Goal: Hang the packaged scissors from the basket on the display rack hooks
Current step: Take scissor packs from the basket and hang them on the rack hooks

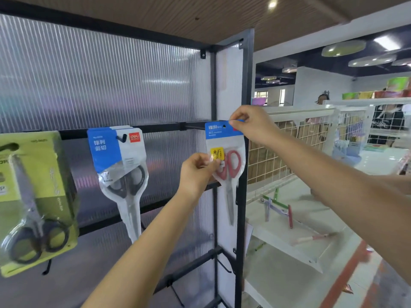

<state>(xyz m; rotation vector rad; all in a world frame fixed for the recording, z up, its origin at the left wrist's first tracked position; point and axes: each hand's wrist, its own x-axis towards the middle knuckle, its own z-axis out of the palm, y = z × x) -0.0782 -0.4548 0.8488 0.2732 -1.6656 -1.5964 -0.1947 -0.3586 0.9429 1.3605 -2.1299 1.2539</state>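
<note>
You hold the red scissors pack (225, 162) up at the right end of the rack (244, 152), with its blue header at the height of the upper rail (160, 128). The hang hole (224, 126) in the header sits just at the tip of a thin hook (194, 127) that comes out from this rail; I cannot tell if the hook is already through the hole.

Your right hand (249, 124) pinches the top right corner of the header, just beside the hole, probably so you can steer the hole onto the hook. Your left hand (196, 172) pinches the left edge of the pack lower down, at the level of the red handles, which seems to stop the pack from swinging. So the pack hangs between the two grips, upright, with the blades pointing down.

Further left on the same rail a black scissors pack (121, 170) hangs on its own hook, and a green pack (33, 201) is near the left end.
</note>
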